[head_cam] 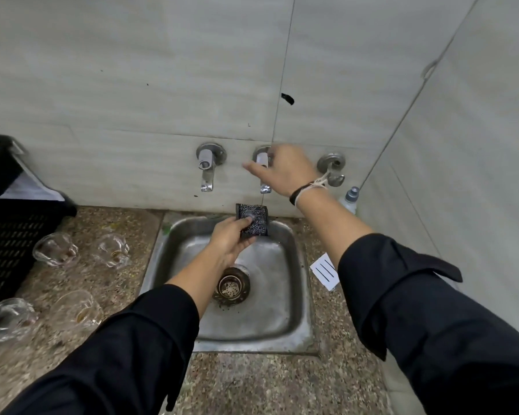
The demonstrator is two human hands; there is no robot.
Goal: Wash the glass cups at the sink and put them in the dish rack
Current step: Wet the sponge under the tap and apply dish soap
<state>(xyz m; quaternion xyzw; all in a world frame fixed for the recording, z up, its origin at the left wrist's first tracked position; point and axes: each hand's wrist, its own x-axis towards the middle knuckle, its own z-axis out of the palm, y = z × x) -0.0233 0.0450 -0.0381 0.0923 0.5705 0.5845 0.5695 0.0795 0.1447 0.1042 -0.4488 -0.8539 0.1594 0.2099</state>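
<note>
While the left hand (pixel 226 235) pinched the scouring pad (pixel 252 220), the right hand (pixel 283 170) gripped the tap (pixel 262 172) at twelve o'clock — wetting stage; next, a glass cup (pixel 56 249).

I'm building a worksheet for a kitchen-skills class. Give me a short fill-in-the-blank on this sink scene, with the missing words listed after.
1. The left hand holds a dark ____ over the steel sink.
2. The right hand reaches to the ____ of the two wall taps.
3. The number of glass cups standing on the counter is ____.
4. The black dish rack sits to the ____ of the sink.

Missing words: scrub pad; right-hand one; four; left
</note>
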